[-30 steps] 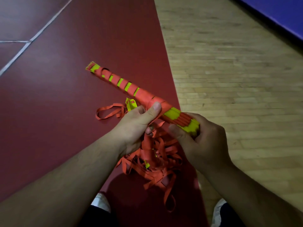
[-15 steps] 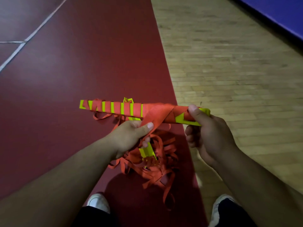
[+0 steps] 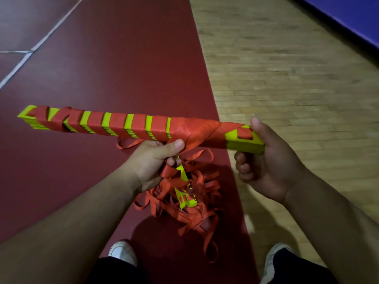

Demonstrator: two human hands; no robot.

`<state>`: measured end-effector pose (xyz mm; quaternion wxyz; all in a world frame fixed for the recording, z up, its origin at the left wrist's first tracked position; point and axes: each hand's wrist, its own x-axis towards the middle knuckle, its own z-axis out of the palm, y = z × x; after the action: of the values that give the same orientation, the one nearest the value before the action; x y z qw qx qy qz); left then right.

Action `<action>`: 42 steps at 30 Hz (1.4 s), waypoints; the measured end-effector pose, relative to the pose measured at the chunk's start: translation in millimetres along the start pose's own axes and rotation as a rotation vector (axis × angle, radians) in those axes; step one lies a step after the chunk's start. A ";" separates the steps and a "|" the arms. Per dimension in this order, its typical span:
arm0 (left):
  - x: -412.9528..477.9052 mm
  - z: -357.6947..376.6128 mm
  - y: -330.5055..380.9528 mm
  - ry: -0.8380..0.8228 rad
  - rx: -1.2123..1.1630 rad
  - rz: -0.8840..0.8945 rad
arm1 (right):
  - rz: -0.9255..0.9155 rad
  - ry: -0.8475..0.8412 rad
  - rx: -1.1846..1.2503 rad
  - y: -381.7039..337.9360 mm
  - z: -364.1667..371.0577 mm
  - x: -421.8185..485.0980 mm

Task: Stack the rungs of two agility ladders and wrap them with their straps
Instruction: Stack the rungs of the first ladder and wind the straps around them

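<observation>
A long bundle of stacked yellow-green plastic rungs (image 3: 131,125) is held in the air, almost level, above the dark red floor (image 3: 102,68). Orange webbing strap is wound around it in many turns, most densely near its right part. The right hand (image 3: 270,160) clamps the right end of the bundle, with the thumb on top and the fingers curled below, over the border where the red floor meets the pale wooden floor (image 3: 287,78). The left hand (image 3: 151,162) is just under the middle of the bundle and pinches the orange strap (image 3: 190,140) between the thumb and the curled fingers.

Below the hands a loose tangle of orange straps (image 3: 205,214) lies on the red floor close to that border, with some more yellow-green rungs (image 3: 184,195) in it. Two white shoes (image 3: 123,253) show at the bottom edge. A white painted line (image 3: 51,31) crosses the far left corner of the red floor, and a blue surface (image 3: 359,21) borders the wooden floor at the far right corner.
</observation>
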<state>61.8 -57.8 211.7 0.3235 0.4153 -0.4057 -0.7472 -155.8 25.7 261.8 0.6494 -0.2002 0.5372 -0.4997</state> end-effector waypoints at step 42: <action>-13.8 18.2 5.2 -0.294 0.635 -0.022 | -0.552 0.299 0.118 21.2 27.2 -5.2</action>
<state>52.7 -42.7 227.1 0.1084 0.3874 -0.6556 -0.6390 -121.8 31.6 256.8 0.4138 -0.2248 0.5220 -0.7111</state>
